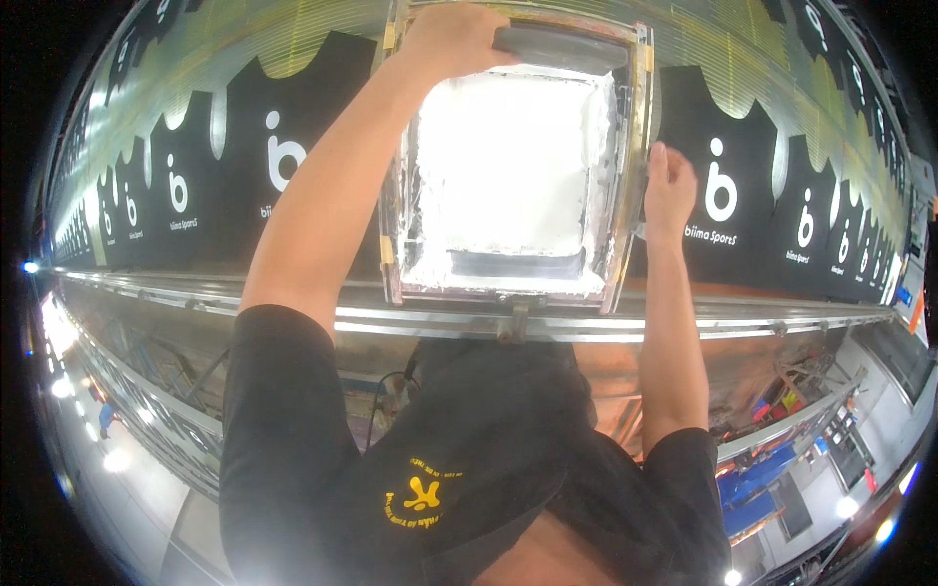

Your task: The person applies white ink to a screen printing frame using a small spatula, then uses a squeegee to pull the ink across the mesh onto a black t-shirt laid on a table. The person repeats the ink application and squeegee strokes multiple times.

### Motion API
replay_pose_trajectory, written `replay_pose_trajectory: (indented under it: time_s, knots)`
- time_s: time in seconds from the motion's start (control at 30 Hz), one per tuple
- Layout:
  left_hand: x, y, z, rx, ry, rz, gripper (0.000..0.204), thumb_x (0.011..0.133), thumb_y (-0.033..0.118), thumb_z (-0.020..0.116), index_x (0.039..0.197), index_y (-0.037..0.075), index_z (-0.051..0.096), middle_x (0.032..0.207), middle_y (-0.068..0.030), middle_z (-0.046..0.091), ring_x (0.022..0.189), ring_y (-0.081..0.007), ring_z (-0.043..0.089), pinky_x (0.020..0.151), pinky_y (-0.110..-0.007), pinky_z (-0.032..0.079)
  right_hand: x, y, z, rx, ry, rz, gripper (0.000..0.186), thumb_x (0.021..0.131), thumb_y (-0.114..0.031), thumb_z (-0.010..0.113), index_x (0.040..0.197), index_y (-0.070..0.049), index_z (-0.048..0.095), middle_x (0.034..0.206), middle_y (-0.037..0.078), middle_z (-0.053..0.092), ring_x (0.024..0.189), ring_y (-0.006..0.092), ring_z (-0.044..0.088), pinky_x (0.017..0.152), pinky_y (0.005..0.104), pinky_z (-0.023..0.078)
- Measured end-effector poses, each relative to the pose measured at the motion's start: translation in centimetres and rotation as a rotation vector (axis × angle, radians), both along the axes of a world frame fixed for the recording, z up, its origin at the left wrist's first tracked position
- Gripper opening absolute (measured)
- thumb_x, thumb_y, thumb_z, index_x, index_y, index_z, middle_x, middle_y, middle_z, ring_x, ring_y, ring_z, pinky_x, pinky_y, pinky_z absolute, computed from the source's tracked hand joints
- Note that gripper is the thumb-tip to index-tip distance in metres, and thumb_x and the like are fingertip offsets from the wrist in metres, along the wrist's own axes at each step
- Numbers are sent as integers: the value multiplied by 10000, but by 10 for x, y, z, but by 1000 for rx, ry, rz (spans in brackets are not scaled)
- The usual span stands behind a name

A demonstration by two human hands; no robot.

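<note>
A rectangular screen-printing frame lies before me, with thick white ink spread over its mesh. My left hand reaches over the far left part of the frame, its fingers closed round a grey squeegee at the far end. Just outside the frame's right rail is my right hand, fingers curled together and nothing visible in them. Whether it touches the rail I cannot tell. Black cut fabric pieces with white prints lie on both sides of the frame.
A metal rail runs along the table's near edge, with a small bracket below the frame. More printed black pieces stretch away in rows to the left and right. Lower right stand blue bins and shelving.
</note>
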State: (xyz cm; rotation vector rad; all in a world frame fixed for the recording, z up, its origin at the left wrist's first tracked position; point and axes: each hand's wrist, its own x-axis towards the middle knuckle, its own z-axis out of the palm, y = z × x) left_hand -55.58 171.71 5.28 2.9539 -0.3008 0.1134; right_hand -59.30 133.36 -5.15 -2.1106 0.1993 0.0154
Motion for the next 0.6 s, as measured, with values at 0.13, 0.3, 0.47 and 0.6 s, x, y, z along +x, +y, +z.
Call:
replay_pose_trajectory:
  time_s: [0.13,0.3,0.47,0.6]
  knots:
    - [1,-7,24,61,186,117,440,788,485,838,926,68,810,939,-174,797,914,-379,771,821,-514,604,67,75,78,-313,-704,273,536,920,-444,861,1245,-34,746,1190,197,721,1131,351,662,999,453,523]
    - [1,-12,14,-119,-73,94,398,783,446,826,932,77,836,925,-212,789,910,-383,777,842,-523,603,114,140,96,-302,-372,811,419,789,-213,917,1134,-24,774,1058,228,785,1016,419,746,888,464,580]
    - [-58,-47,13,-50,149,270,424,774,473,823,916,74,831,951,-221,791,892,-407,770,850,-526,598,58,104,74,-557,-442,809,486,870,-497,857,949,-37,718,849,121,730,858,388,705,777,453,548]
    - [-132,-152,-25,-30,109,180,373,825,492,857,899,137,767,854,-71,745,812,-325,746,706,-450,595,-9,-15,48,-469,-548,806,405,778,-395,913,880,-85,672,875,87,705,829,320,694,763,455,533]
